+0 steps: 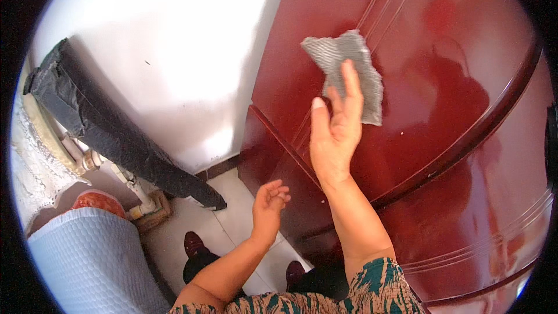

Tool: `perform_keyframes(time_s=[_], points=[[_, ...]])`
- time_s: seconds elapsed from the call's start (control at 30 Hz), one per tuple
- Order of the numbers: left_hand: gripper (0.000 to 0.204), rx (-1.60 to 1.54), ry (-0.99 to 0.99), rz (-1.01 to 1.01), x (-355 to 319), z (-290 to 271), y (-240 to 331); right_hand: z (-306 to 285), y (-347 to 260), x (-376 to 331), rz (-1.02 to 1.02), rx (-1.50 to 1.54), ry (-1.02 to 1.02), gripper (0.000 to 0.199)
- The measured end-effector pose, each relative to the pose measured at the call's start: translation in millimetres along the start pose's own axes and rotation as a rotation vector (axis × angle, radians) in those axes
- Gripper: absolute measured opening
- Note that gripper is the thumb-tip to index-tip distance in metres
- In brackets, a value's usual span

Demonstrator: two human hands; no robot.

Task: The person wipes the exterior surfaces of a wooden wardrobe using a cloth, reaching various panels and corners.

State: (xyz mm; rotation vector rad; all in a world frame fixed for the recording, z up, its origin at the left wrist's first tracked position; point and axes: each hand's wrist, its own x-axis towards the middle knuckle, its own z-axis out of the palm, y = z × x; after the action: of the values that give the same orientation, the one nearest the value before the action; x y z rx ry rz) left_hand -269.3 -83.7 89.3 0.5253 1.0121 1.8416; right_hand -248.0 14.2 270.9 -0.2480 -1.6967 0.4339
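Your right hand [336, 131] presses a gray cloth [349, 70] flat against the dark red wooden door [442, 110]. The fingers are stretched out rather than curled, so the grip is an open palm pinning the cloth to the wood, not a fist around it. The cloth sits just above and beyond your fingertips, crumpled at its upper left corner and hanging a little lower on the right side of your hand.

Your left hand [269, 200] hangs below and to the left of the grip, empty, fingers loosely bent, touching nothing that you can see; it is near the lower edge of the door panel but apart from it.

As for progress, you can judge only by the shine. The broad panel to the right of the grip is glossy and throws back strong reflections, which suggests it is either wiped or simply polished; the pictures do not settle which. Where the cloth rests now, near the grooved moulding [378, 6] that runs up from the grip, the surface looks equally smooth. The lower section beneath the grip, down toward the tiled floor [232, 221], shows a few pale specks, so that part likely remains. No streaks or wet marks are visible anywhere.

Off to the left, well apart from the grip, a dark cover [104, 134] leans against the white wall [174, 52].
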Motion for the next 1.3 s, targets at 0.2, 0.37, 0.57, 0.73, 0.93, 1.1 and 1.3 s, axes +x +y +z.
perform_keyframes(time_s=[0.2, 0.37, 0.57, 0.73, 0.93, 1.1, 1.3], points=[[0.043, -0.102, -0.054, -0.064, 1, 6, 11, -41, 8, -117, 0.691, 0.023, -0.37, 0.05], [0.053, -0.107, -0.128, -0.358, 1, 3, -4, -80, -11, -189, 0.86, 0.155, -0.288, 0.059], [0.037, -0.055, -0.238, -0.425, -10, 9, -23, -110, -38, -197, 0.772, 0.008, -0.379, 0.059], [0.028, 0.029, -0.335, -0.312, -23, 12, -18, -145, -79, -185, 0.382, -0.522, -0.335, 0.056], [0.031, 0.131, -0.65, -0.226, -37, 9, -14, -164, -85, -194, 0.661, -0.583, -0.367, 0.051], [0.033, 0.323, -0.844, 0.18, -43, 18, -15, -180, -92, -207, 0.654, -0.421, -0.334, 0.022], [0.03, 0.267, -0.863, -0.302, -63, 21, -13, -191, -108, -181, 0.367, -0.694, -0.351, 0.033]])
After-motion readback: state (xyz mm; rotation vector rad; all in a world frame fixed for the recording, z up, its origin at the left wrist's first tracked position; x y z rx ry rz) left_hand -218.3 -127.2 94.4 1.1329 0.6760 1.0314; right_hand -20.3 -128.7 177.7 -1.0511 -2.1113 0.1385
